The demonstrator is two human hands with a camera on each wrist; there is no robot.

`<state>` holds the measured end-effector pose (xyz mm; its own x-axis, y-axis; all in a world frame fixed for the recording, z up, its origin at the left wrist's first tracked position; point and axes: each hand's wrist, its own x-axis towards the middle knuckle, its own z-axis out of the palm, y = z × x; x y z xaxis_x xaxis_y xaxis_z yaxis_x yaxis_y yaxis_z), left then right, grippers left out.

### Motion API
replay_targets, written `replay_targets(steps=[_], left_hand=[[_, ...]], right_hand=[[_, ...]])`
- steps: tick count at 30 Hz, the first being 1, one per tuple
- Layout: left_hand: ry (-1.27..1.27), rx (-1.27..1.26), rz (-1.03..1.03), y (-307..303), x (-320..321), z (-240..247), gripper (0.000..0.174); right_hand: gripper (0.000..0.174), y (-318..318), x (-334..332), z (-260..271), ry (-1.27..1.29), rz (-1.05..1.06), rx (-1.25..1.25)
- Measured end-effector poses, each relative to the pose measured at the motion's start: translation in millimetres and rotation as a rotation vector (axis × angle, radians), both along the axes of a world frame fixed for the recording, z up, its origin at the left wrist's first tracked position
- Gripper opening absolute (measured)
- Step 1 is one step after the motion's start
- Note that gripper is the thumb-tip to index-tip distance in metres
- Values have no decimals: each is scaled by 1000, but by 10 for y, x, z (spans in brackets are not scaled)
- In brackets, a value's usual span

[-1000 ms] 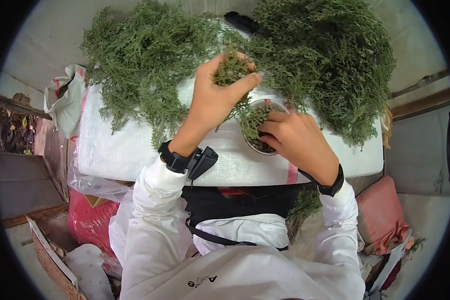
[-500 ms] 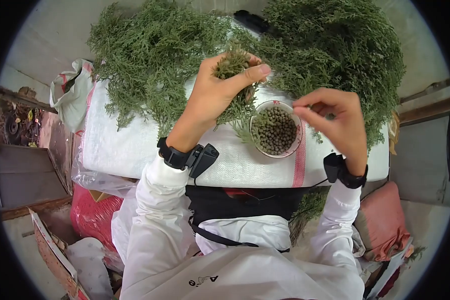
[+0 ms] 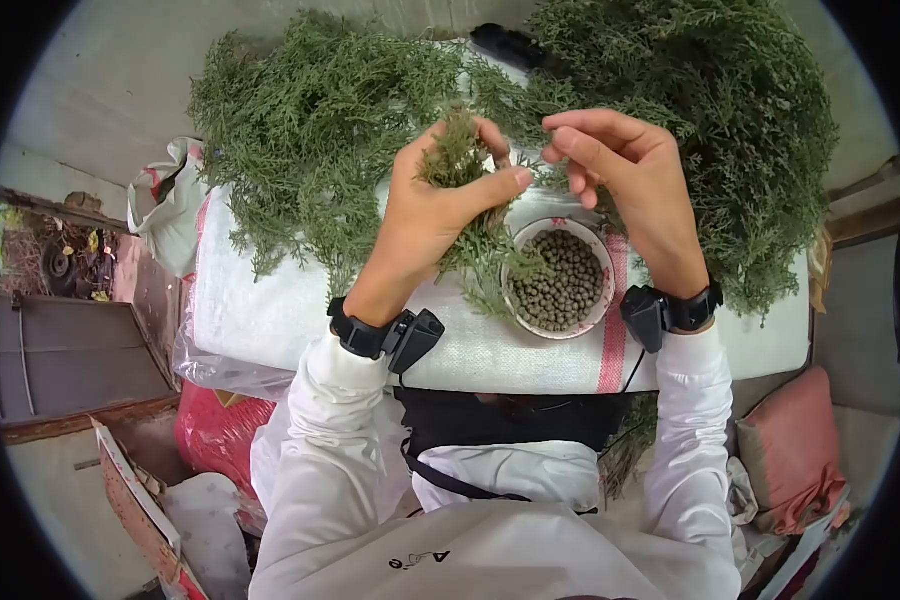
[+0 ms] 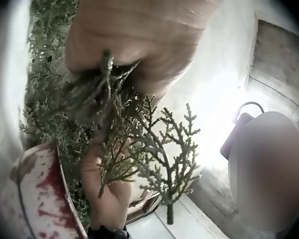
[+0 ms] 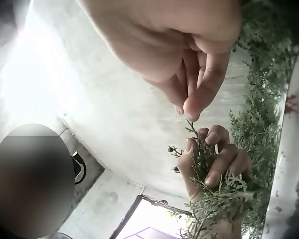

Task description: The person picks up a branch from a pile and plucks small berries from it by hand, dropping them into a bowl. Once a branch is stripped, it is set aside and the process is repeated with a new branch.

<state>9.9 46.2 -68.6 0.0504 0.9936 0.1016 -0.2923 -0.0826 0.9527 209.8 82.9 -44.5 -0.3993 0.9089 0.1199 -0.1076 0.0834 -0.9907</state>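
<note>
While the left grip (image 3: 425, 212) clasps sprigs (image 3: 455, 160), the right grip (image 3: 647, 190) (loosely bent) hovers nearby.

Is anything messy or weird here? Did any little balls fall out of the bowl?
Nothing looks spilled: the bowl stands upright, and I see no little round cones loose on the white woven sheet. The only slightly odd bit is a leafy sprig overlapping the bowl's left edge, green against the brownish cones.
</note>
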Motion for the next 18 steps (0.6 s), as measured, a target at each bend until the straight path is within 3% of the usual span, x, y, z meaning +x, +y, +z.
replay_targets(steps=[4, 7, 18], left_hand=[[70, -81, -39, -32, 20, 27, 18], [208, 50, 20, -79, 95, 88, 18], [333, 125, 32, -97, 151, 17, 12]], right_hand=[[21, 22, 28, -124, 113, 36, -54], [21, -9, 72, -200, 156, 62, -76], [24, -64, 8, -286, 274, 68, -126]])
